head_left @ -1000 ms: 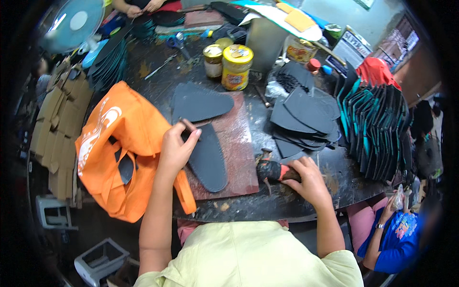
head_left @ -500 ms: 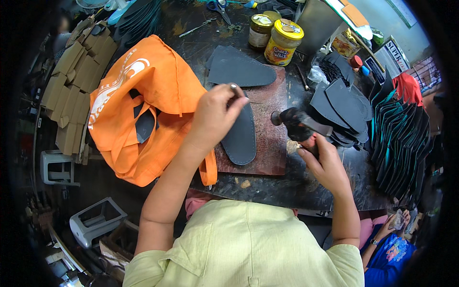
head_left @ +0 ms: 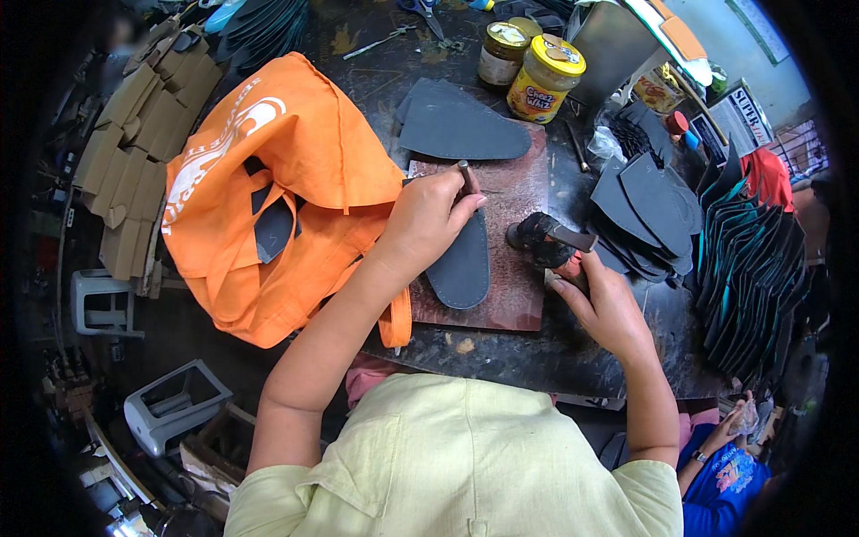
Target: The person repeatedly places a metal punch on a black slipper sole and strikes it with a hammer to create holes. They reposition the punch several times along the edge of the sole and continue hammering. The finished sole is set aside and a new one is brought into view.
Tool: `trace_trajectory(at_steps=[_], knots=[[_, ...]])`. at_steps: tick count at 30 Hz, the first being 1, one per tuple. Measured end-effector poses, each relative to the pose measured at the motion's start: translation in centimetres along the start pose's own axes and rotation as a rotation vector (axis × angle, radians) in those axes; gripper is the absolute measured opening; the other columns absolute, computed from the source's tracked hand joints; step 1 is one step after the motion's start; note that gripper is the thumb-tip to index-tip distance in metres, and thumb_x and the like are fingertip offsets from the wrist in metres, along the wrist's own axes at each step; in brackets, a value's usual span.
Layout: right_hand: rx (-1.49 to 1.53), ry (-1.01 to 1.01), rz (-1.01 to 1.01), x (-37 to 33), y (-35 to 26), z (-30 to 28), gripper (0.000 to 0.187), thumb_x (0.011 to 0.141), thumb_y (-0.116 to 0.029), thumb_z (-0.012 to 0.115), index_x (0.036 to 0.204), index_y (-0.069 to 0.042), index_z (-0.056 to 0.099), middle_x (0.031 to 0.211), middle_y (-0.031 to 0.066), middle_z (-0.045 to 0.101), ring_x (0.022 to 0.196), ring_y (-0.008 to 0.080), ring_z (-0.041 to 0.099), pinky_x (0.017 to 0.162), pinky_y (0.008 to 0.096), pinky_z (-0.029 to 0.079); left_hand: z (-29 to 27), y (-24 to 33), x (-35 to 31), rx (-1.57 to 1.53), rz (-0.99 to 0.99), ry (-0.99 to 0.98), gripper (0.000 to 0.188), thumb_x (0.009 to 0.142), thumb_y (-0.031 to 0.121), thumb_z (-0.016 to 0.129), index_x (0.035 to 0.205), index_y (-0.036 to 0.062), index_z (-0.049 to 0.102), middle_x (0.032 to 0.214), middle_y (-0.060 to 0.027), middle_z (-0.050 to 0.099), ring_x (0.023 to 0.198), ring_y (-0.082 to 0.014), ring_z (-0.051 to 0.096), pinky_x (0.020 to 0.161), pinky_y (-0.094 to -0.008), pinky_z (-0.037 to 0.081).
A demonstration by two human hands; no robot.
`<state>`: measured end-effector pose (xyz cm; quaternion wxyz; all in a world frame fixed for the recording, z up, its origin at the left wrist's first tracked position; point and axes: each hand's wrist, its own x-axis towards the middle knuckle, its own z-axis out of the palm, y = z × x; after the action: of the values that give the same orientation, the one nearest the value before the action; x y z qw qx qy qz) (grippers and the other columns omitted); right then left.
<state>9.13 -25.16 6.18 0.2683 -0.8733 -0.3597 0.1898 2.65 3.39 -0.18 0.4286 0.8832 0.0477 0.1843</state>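
Note:
My left hand [head_left: 429, 215] is closed round a short metal punch [head_left: 466, 176], held roughly upright over a dark grey sole-shaped piece [head_left: 458, 273]. Stitch-like marks run along that piece's edge, and my hand hides its upper part. Beneath it lies a worn reddish-brown board [head_left: 517, 286]. In my right hand [head_left: 613, 309] is a hammer [head_left: 548, 238] with a black-wrapped head, held beside the board's right side. Another dark grey piece [head_left: 461, 130] rests across the far part of the board.
An orange cloth bag [head_left: 313, 161] sits left of the board. Two jars [head_left: 548, 79] stand at the back, near scissors [head_left: 428, 16]. Stacked dark pieces [head_left: 644, 206] and a fanned row [head_left: 756, 259] lie right. A person in blue [head_left: 729, 479] is at lower right.
The view has shifted slightly. My left hand has come nearer along the sole piece, and the punch now stands more upright. The hammer has dropped a little, closer to the board's right edge.

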Motion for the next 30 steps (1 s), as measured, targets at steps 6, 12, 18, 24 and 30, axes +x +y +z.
trace_trajectory(at_steps=[6,12,18,24,30], knots=[[0.028,0.024,-0.047,0.2,-2.1,-1.5,0.036,0.096,-0.016,0.074,0.125,-0.003,0.056,0.105,0.0219,0.075,0.101,0.0458,0.071,0.081,0.0454,0.056,-0.3,0.6,-0.1,0.136,0.001,0.002,0.023,0.097,0.020,0.076,0.096,-0.0023,0.069,0.082,-0.0199,0.069,0.072,-0.0339,0.070,0.067,-0.0402,0.054],[0.074,0.189,-0.243,-0.1,-4.5,-4.5,0.038,0.095,-0.009,0.075,0.127,0.004,0.059,0.090,0.0079,0.066,0.077,0.0139,0.063,0.070,0.0311,0.054,0.0,1.0,-0.3,0.044,0.113,0.022,0.021,0.097,0.018,0.073,0.092,-0.0014,0.066,0.084,-0.0194,0.067,0.080,-0.0406,0.068,0.074,-0.0446,0.054],[0.399,0.317,-0.449,2.2,-5.4,-2.4,0.048,0.104,-0.015,0.066,0.141,0.002,0.042,0.099,0.0129,0.066,0.074,0.0195,0.066,0.065,0.0313,0.053,0.8,1.1,-0.8,0.138,0.140,-0.001,0.011,0.096,0.010,0.070,0.101,0.0010,0.065,0.094,-0.0186,0.068,0.089,-0.0399,0.069,0.078,-0.0463,0.054],[-0.170,0.112,-0.283,2.6,-5.4,-3.5,0.044,0.095,-0.016,0.076,0.128,-0.003,0.050,0.096,0.0225,0.071,0.091,0.0467,0.069,0.073,0.0504,0.055,1.1,1.0,-1.2,0.166,0.083,0.091,0.019,0.096,0.016,0.072,0.097,-0.0001,0.062,0.090,-0.0216,0.070,0.083,-0.0432,0.069,0.071,-0.0504,0.055],[0.043,0.149,-0.239,1.6,-6.6,-4.5,0.045,0.093,-0.010,0.077,0.130,-0.002,0.053,0.099,0.0230,0.073,0.093,0.0472,0.070,0.077,0.0452,0.056,0.5,0.9,-1.2,0.083,0.049,0.029,0.019,0.098,0.016,0.070,0.096,-0.0011,0.062,0.088,-0.0228,0.069,0.083,-0.0442,0.068,0.072,-0.0499,0.053]])
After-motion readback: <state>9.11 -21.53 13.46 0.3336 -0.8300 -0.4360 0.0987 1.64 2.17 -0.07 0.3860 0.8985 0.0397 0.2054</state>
